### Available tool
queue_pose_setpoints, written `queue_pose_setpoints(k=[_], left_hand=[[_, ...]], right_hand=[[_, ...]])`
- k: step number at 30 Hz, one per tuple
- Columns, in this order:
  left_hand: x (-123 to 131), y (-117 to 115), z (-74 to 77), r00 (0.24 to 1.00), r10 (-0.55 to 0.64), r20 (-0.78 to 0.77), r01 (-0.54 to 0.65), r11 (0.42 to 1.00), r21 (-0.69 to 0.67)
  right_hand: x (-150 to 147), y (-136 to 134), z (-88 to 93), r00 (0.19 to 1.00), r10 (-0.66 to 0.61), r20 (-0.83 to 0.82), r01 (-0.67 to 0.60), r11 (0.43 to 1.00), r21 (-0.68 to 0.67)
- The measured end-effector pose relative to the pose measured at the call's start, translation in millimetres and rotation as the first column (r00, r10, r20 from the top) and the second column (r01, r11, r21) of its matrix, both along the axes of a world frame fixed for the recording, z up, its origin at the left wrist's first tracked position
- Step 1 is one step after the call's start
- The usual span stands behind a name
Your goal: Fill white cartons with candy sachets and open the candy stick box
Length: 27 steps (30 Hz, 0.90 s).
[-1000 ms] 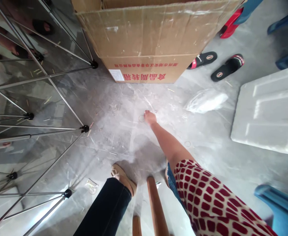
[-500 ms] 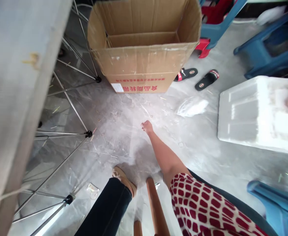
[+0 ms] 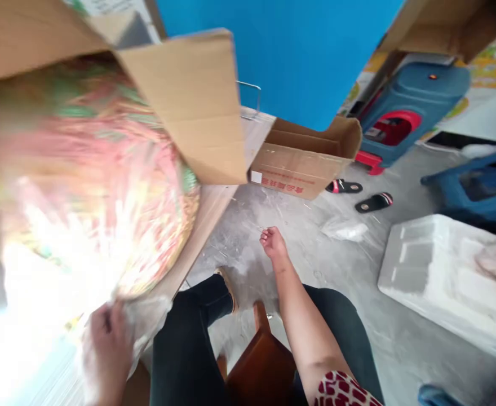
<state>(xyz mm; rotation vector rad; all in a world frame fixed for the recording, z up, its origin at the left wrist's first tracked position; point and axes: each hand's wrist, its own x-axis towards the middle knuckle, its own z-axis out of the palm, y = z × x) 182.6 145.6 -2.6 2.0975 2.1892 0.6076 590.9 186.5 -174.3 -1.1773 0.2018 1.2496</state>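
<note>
Since the earlier frame, a blurred round bundle (image 3: 83, 180) has swung in at view left, left hand (image 3: 106, 355) clenched on its plastic wrap (image 3: 146, 321), right hand (image 3: 274, 245) loosely open and empty above the concrete floor (image 3: 248, 225).

- R hand (image 3: 274, 245): open concrete floor (image 3: 248, 225) on nearly all sides, free path fwd to cardboard box (image 3: 301, 163)
- Plastic bag (image 3: 344, 229) flat on floor, right of R hand, low enough to pass over
- White foam box (image 3: 438, 276) walling off lower right, gap of bare floor btwn it and R hand
- Black slippers (image 3: 344, 186) low, just beside cardboard box; blue plastic stool (image 3: 412, 101) blocking beyond
- L hand (image 3: 106, 352): tight spot, clear plastic film (image 3: 146, 321) at fingers, blurred round pink-green bundle (image 3: 87, 175) right above
- Cardboard flap (image 3: 193, 107) over bundle, blocking upper route
- Dark jeans legs (image 3: 189, 332) + wooden seat (image 3: 260, 366) btwn hands, low barrier
</note>
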Motion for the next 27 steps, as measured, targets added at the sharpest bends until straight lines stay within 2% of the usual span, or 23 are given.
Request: queue_pose_setpoints(k=[3, 6, 9, 12, 14, 17, 18, 20, 21, 23, 25, 27], left_hand=[[0, -3, -3.2, 1.000, -0.020, -0.009, 0.021, 1.000, 0.016], [4, 1, -0.6, 0.999, -0.041, 0.011, 0.041, 0.998, 0.044], [8, 0, 3.4, 0.994, -0.079, 0.073, 0.074, 0.995, 0.072], [7, -2, 5.6, 0.981, -0.110, 0.157, 0.100, 0.993, 0.069], [5, -2, 7.4, 0.966, -0.133, 0.223, 0.121, 0.991, 0.064], [0, -3, 12.9, 0.932, -0.168, 0.322, 0.155, 0.986, 0.065], [-2, -3, 15.3, 0.912, -0.175, 0.370, 0.164, 0.985, 0.061], [-4, -5, 19.9, 0.848, -0.147, 0.509, 0.162, 0.987, 0.015], [-4, -5, 21.6, 0.796, -0.110, 0.595, 0.157, 0.987, -0.027], [-2, -5, 23.7, 0.639, -0.017, 0.769, 0.164, 0.980, -0.114], [1, -4, 24.5, 0.428, 0.062, 0.902, 0.198, 0.967, -0.160], [4, -2, 25.4, 0.229, 0.130, 0.965, 0.248, 0.951, -0.187]], right_hand=[[-21, -31, 63.1, 0.997, 0.075, 0.007, -0.076, 0.994, 0.078], [-52, -54, 126.2, 0.973, 0.194, 0.129, -0.215, 0.961, 0.173], [-95, -59, 183.2, 0.878, 0.337, 0.339, -0.424, 0.876, 0.230], [-149, -47, 222.1, 0.731, 0.445, 0.518, -0.620, 0.751, 0.229], [-187, -37, 234.3, 0.630, 0.498, 0.596, -0.720, 0.663, 0.207], [-235, -26, 235.4, 0.501, 0.589, 0.634, -0.833, 0.528, 0.168], [-247, -24, 233.0, 0.472, 0.618, 0.629, -0.856, 0.492, 0.159], [-265, -21, 227.4, 0.452, 0.651, 0.610, -0.873, 0.464, 0.151], [-270, -21, 225.1, 0.455, 0.659, 0.599, -0.872, 0.465, 0.152], [-277, -20, 222.7, 0.466, 0.673, 0.575, -0.870, 0.467, 0.158], [-280, -21, 223.5, 0.460, 0.708, 0.536, -0.881, 0.442, 0.172], [-282, -22, 225.7, 0.428, 0.747, 0.508, -0.901, 0.395, 0.179]])
